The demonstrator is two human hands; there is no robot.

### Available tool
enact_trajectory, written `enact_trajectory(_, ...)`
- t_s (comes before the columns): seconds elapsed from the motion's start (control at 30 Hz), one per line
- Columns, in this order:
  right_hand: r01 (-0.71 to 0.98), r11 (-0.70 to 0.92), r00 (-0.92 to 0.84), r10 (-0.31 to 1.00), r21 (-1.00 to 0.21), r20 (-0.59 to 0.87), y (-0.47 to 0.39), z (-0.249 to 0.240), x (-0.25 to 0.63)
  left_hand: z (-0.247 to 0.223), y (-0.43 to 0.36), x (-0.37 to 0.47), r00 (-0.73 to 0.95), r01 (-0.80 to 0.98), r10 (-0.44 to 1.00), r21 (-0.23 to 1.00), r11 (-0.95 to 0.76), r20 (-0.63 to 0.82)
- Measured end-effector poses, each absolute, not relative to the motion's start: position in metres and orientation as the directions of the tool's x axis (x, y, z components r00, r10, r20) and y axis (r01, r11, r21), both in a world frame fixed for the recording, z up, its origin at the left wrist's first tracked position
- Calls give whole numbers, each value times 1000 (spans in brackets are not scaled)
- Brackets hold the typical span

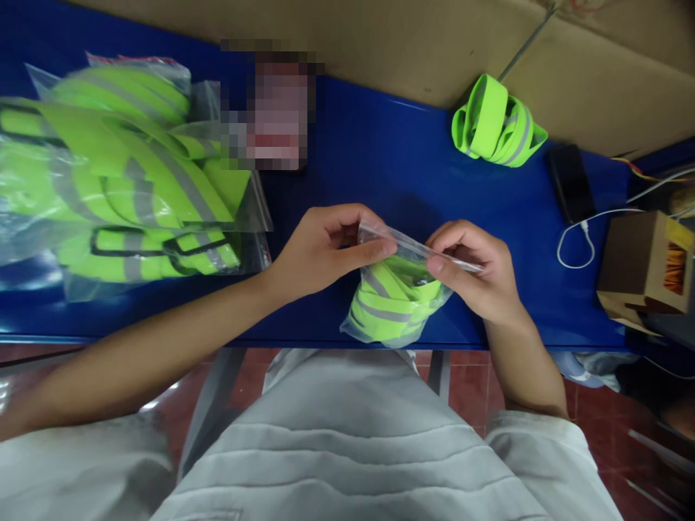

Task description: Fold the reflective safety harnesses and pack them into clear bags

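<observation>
One clear bag with a folded green strap inside sits at the near edge of the blue desk, right before the person. The left hand has its fingers pinched on the bag's top strip; the right hand grips that strip farther along, thumb closed against fingers. I see bagged straps heaped off to the left.

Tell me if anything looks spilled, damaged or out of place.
I see no spill or damage. One strap looks odd: it lies loose by the cardboard, while the other straps are in clear bags.
</observation>
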State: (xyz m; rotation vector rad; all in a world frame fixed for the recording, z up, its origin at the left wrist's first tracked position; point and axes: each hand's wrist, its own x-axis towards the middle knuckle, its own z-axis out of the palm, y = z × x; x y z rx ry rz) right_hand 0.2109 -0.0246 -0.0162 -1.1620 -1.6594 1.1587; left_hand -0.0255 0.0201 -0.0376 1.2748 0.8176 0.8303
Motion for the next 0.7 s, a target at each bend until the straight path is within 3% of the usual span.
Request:
enact_trajectory(0.23, 247, 182, -327, 940, -952, 95, -26, -17, 212, -39, 21, -27, 471, -131, 882, 989, 69, 1)
enact_trajectory(0.5, 237, 252, -334, 928, -938, 165, -27, -16, 209, -34, 22, -28, 629, -56, 776, 993, 106, -47)
enact_trajectory(0.7, 326, 283, -367, 917, -902, 156, -24, -20, 204, -37, 17, -27, 598, 25, 789, 980, -197, 143)
